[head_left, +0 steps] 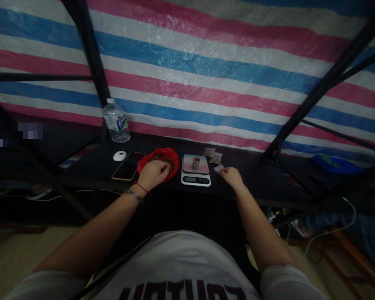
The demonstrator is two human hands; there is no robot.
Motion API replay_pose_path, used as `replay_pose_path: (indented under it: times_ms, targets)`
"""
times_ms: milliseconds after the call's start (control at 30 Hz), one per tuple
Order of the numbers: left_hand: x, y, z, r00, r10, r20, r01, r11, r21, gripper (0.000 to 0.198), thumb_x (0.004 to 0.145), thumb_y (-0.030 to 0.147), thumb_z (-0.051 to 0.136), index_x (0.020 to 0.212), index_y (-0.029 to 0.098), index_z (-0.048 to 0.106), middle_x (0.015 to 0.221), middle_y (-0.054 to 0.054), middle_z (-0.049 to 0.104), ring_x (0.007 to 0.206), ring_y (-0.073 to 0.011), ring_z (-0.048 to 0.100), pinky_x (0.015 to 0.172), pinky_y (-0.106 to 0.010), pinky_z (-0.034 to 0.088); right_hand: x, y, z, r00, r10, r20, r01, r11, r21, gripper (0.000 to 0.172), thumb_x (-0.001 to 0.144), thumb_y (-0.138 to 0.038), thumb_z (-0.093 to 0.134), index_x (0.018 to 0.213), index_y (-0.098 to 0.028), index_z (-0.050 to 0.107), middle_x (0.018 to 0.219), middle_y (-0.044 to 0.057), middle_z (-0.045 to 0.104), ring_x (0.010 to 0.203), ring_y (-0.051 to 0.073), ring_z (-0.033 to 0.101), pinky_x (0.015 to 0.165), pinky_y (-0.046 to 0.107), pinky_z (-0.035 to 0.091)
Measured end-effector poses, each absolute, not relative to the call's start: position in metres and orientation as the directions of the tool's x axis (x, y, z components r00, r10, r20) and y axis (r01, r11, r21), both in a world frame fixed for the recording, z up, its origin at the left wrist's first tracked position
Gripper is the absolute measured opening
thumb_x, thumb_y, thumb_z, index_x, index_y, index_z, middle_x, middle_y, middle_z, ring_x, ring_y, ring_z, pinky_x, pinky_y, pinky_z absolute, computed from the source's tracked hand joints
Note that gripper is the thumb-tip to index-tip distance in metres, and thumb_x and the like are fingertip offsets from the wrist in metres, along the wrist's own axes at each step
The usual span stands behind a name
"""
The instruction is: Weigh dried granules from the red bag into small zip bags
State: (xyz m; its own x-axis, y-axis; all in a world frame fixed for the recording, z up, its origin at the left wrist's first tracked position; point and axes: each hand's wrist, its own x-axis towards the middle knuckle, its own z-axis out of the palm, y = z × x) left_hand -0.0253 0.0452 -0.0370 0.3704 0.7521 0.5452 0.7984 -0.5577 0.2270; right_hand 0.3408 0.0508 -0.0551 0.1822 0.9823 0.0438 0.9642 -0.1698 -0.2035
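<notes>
My left hand (154,172) rests in a red plastic bag (171,156) of small brown pieces, its fingers curled into the pile; whether it holds any is hidden. To its right stands a white digital scale (196,173) with a small cup (196,162) of brown pieces on its platform. My right hand (231,175) lies right of the scale and pinches a small clear packet (219,168) on the black table (253,183). Two more small filled packets (213,155) lie behind it.
A phone (128,166) lies face up left of the red bag, with a small white round object (119,156) and a water bottle (116,121) behind it. A striped tarp (206,71) hangs behind the table. Black frame bars (315,93) cross at both sides. Cables (331,231) trail on the floor at right.
</notes>
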Motion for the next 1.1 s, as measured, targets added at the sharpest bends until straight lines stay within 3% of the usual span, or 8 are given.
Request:
replay_pose_path:
  times_ms: [167,300,467,567,700,900,1000,1100]
  targets:
    - [-0.025,0.045,-0.037,0.362,0.754,0.548,0.792,-0.559,0.246,0.031,0.089,0.033,0.045,0.090,0.018,0.072,0.093,-0.008,0.073,0.088,-0.0225,0.066,0.083,-0.033,0.047,0.341,0.050,-0.053,0.168,0.985,0.027,0.959,-0.157,-0.236,0.034,0.087,-0.029,0.045,0.092,-0.014,0.075,0.089,0.013,0.072,0.084,0.022,0.067,0.067,0.023,0.042]
    - [-0.024,0.043,-0.036,0.350,0.749,0.563,0.784,-0.563,0.262,0.031,0.088,0.034,0.046,0.090,0.018,0.072,0.092,-0.007,0.073,0.087,-0.0224,0.066,0.082,-0.033,0.047,0.341,0.045,-0.045,0.286,0.930,0.233,0.939,-0.224,-0.260,0.034,0.089,-0.027,0.042,0.100,-0.014,0.072,0.099,0.015,0.070,0.088,0.022,0.065,0.074,0.026,0.044]
    - [-0.021,0.038,-0.027,0.276,0.798,0.536,0.724,-0.539,0.430,0.036,0.086,0.042,0.050,0.068,0.017,0.068,0.070,-0.005,0.069,0.071,-0.0182,0.062,0.071,-0.029,0.046,0.328,0.032,-0.019,0.336,0.855,0.395,0.836,-0.078,-0.543,0.036,0.090,-0.031,0.038,0.103,-0.013,0.067,0.092,0.013,0.069,0.081,0.021,0.063,0.071,0.026,0.045]
    - [-0.015,0.032,-0.023,0.248,0.864,0.438,0.540,-0.499,0.678,0.040,0.087,0.045,0.047,0.068,0.015,0.066,0.064,-0.004,0.065,0.062,-0.0145,0.059,0.063,-0.026,0.046,0.302,0.021,-0.007,0.179,0.926,0.331,0.697,0.117,-0.707,0.038,0.089,-0.041,0.041,0.095,-0.014,0.066,0.070,0.006,0.064,0.059,0.016,0.056,0.056,0.024,0.041]
    - [-0.002,0.017,-0.019,0.470,0.850,0.240,0.199,-0.367,0.909,0.039,0.087,0.041,0.049,0.110,0.013,0.063,0.090,-0.007,0.070,0.066,-0.0123,0.061,0.062,-0.024,0.048,0.256,0.004,-0.006,-0.152,0.947,0.283,0.516,0.320,-0.795,0.034,0.083,-0.047,0.052,0.079,-0.016,0.064,0.058,-0.002,0.052,0.051,0.010,0.044,0.049,0.021,0.033]
    - [0.010,0.000,-0.018,0.720,0.693,0.051,0.147,-0.224,0.964,0.025,0.080,0.037,0.061,0.082,0.013,0.066,0.077,-0.004,0.068,0.055,-0.0083,0.057,0.055,-0.021,0.046,0.215,-0.012,-0.019,-0.358,0.919,0.167,0.355,0.299,-0.886,0.031,0.081,-0.045,0.058,0.077,-0.015,0.064,0.059,-0.003,0.054,0.054,0.009,0.047,0.053,0.021,0.037]
    - [0.009,0.002,-0.019,0.722,0.691,0.018,0.159,-0.192,0.968,0.023,0.079,0.035,0.062,0.075,0.012,0.064,0.071,-0.003,0.068,0.053,-0.0079,0.057,0.053,-0.019,0.045,0.215,-0.008,-0.025,-0.256,0.948,0.189,0.394,0.281,-0.875,0.027,0.078,-0.041,0.061,0.084,-0.015,0.066,0.070,0.001,0.062,0.064,0.013,0.056,0.062,0.024,0.044]
    - [0.008,0.007,-0.020,0.612,0.790,0.030,0.164,-0.164,0.973,0.023,0.079,0.034,0.063,0.072,0.012,0.063,0.066,-0.002,0.066,0.050,-0.0076,0.056,0.051,-0.019,0.043,0.218,-0.005,-0.025,0.018,0.906,0.424,0.495,0.360,-0.791,0.023,0.076,-0.035,0.064,0.090,-0.017,0.065,0.091,0.007,0.065,0.084,0.018,0.060,0.074,0.030,0.048]
